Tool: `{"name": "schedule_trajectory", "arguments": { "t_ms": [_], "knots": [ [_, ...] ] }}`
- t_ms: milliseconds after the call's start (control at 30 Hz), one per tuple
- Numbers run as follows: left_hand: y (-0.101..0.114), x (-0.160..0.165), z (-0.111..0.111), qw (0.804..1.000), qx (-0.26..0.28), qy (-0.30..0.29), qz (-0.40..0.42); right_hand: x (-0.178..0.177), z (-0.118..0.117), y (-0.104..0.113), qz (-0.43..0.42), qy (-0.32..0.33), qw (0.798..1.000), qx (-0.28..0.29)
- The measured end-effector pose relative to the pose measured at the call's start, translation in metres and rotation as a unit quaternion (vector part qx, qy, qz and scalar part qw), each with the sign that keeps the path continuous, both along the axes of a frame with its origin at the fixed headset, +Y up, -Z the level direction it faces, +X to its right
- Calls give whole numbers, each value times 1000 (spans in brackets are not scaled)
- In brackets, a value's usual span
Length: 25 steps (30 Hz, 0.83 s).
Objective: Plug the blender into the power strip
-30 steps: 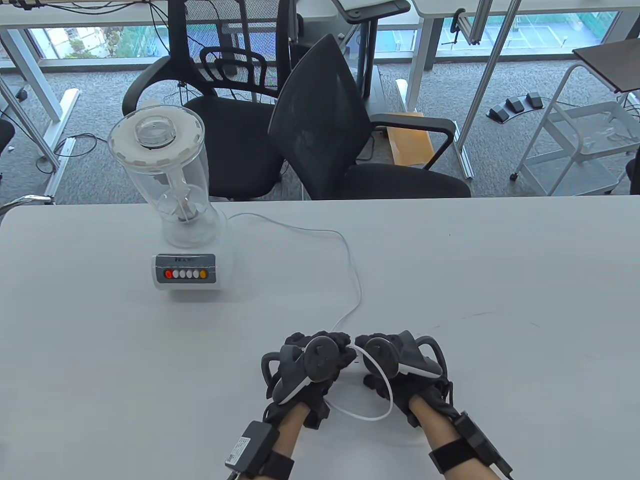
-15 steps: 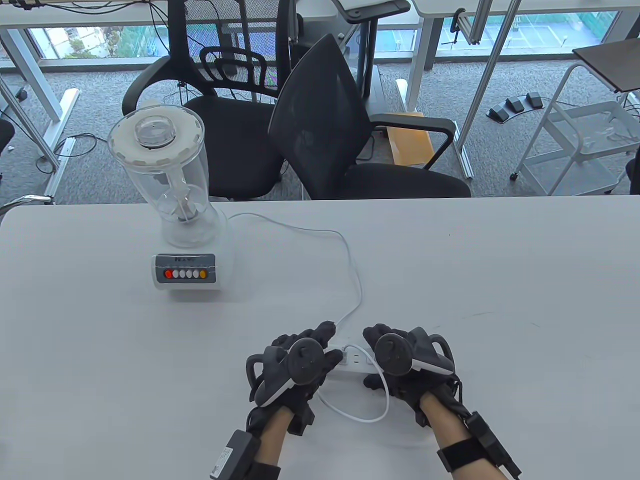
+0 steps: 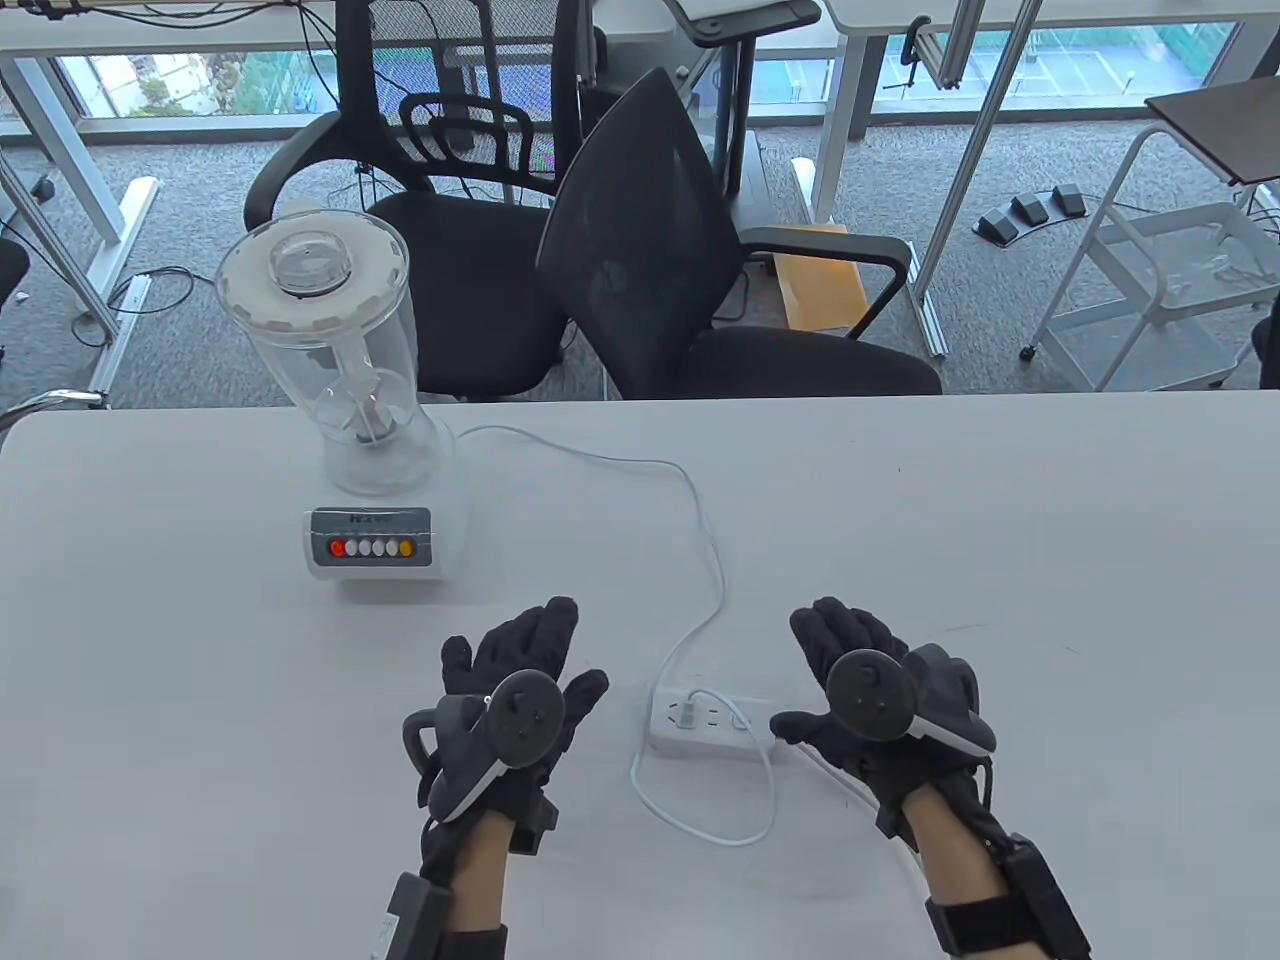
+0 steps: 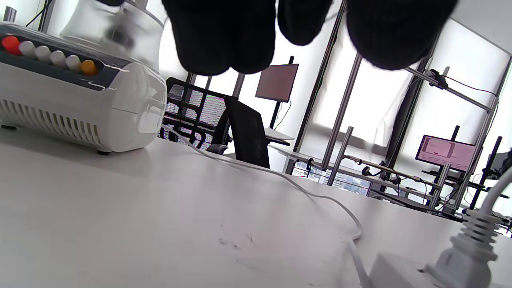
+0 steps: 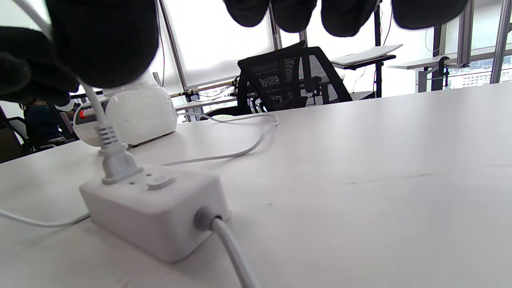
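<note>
The white blender [image 3: 370, 400] stands at the table's back left, clear jar on a base with coloured buttons [image 4: 80, 100]. Its white cord [image 3: 715, 560] runs to the white power strip [image 3: 710, 735], loops in front of it and ends in a plug [image 3: 690, 712] seated in the strip's left socket; the right wrist view shows the plug [image 5: 114, 160] upright in the strip [image 5: 160, 216]. My left hand [image 3: 565, 655] is open, fingers spread, left of the strip and holding nothing. My right hand [image 3: 815, 665] is open on the strip's right, its thumb close to the strip's end.
The strip's own cord [image 5: 232, 252] leaves its right end and runs under my right hand. Two black office chairs [image 3: 700, 280] stand behind the table's far edge.
Both hands have let go of the plug and strip and moved apart, left hand to the left, right hand to the right, fingers opening. The plug stays seated in the strip.
</note>
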State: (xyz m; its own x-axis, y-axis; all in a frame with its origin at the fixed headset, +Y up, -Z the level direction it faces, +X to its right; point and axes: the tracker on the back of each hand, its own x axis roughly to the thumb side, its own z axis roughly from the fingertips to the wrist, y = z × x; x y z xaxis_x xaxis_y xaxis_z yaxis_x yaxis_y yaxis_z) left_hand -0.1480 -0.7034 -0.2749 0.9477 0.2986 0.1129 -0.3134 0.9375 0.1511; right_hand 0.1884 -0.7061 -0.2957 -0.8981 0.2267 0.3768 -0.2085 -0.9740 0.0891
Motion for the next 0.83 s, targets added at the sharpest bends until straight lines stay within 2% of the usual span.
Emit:
{"name": "schedule_trajectory", "arguments": {
  "t_ms": [133, 367, 600, 833],
  "knots": [
    [5, -5, 1, 1000, 2, -4, 11, 14, 2, 18, -15, -17, 999, 25],
    [14, -8, 5, 1000, 7, -11, 16, 32, 6, 34, -43, -43, 997, 49],
    [13, 0, 6, 1000, 5, -22, 0, 41, 2, 37, -67, -52, 995, 51],
    [0, 5, 0, 999, -20, -28, -23, 38, -3, 32, -92, -41, 994, 37]
  ]
}}
